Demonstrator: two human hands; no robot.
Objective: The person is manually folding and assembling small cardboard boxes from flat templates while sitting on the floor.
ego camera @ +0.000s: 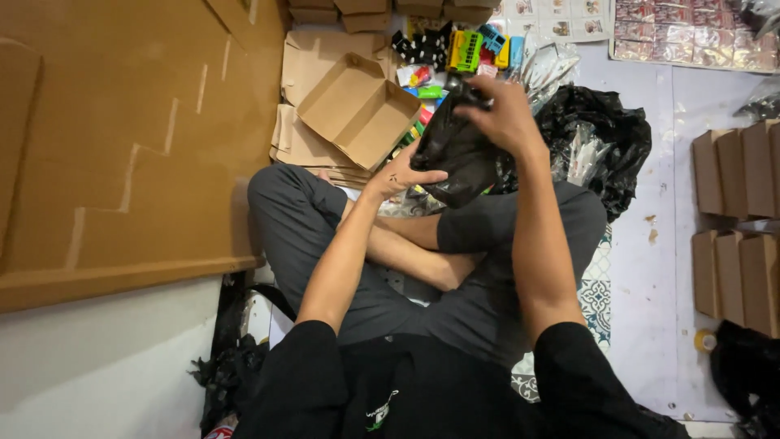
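Raised over the lap, the black bag (455, 158) is pinched shut-fingered at twelve o'clock by the right hand (505, 114), the left hand (400, 175) cupping its nine o'clock side for support.

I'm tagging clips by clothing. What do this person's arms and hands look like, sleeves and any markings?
Both arms are bare from short black sleeves downward. The left hand carries a small dark mark on its back; the right hand shows none. No gloves, watch or rings are visible.
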